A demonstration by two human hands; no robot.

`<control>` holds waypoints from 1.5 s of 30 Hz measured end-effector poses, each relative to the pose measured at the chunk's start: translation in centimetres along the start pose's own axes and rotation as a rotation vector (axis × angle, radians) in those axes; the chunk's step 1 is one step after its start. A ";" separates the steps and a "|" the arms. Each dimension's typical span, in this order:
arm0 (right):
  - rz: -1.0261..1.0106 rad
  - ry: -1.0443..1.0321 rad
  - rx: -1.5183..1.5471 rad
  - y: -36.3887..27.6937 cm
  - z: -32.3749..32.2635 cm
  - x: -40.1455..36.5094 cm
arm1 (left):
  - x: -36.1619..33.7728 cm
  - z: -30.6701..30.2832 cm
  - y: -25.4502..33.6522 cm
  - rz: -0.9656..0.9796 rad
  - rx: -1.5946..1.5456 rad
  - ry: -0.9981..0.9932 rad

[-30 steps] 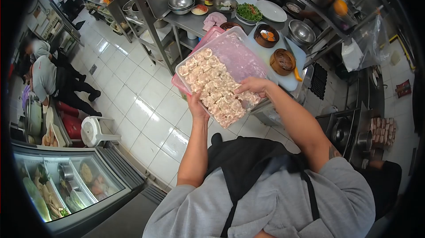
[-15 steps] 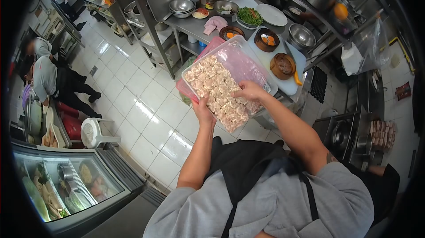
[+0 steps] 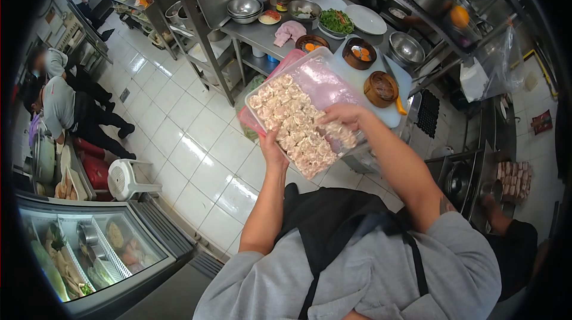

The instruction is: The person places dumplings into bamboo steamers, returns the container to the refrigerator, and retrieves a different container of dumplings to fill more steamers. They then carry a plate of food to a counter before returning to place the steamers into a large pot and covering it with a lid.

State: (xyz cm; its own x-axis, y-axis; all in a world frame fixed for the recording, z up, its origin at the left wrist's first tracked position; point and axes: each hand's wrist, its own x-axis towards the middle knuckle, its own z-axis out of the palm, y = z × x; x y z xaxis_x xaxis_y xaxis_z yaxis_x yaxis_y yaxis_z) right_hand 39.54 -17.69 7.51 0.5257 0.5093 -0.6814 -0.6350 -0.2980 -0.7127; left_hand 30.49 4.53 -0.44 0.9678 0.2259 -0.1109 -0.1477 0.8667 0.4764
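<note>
A clear plastic tray [image 3: 333,84] packed with several pale dumplings [image 3: 295,123] is held tilted above the floor, stacked on a pink tray [image 3: 285,61]. My left hand [image 3: 272,148] grips its near left edge from below. My right hand [image 3: 341,115] rests on the dumplings at the tray's right side, fingers curled around some of them. Behind the tray stand two bamboo steamer baskets [image 3: 380,87] on a white cutting board [image 3: 398,111].
A steel counter [image 3: 256,31] at the back carries bowls, plates, greens and sauce bottles. A glass-topped display fridge [image 3: 89,248] is at lower left, a white stool [image 3: 128,174] beside it. Two people crouch at far left [image 3: 62,102]. A stove [image 3: 465,177] is on the right.
My right hand has shifted slightly up and right over the dumplings. The tray has stayed in roughly the same place. The people at the left have moved a little.
</note>
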 end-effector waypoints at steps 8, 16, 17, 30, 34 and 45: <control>-0.484 0.479 -1.197 -1.6 -1.9 -2.1 | 0.5 -0.6 -0.5 -0.070 -0.035 0.039; -0.204 0.653 -1.407 0.0 1.6 -7.9 | 0.5 -1.5 0.2 -0.122 -0.012 0.091; -0.258 0.647 -1.359 0.2 1.2 -7.9 | 0.5 -1.5 0.2 -0.121 -0.007 0.090; 0.031 0.495 -0.541 -4.2 -4.3 -4.0 | -0.1 1.1 1.9 -0.052 0.095 0.061; 0.063 0.529 -0.707 -4.6 -3.5 -3.6 | 0.2 0.5 1.4 -0.050 0.128 0.073; -0.272 0.284 -0.040 -2.6 -6.4 -3.6 | 1.9 1.2 -0.6 -0.105 0.103 0.105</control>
State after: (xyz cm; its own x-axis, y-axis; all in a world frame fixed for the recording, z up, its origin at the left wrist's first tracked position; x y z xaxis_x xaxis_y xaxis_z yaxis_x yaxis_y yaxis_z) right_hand 42.89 -23.94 10.75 0.8111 0.3315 -0.4819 -0.4315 -0.2172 -0.8756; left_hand 32.65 3.89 0.07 0.9496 0.1865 -0.2521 -0.0204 0.8389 0.5440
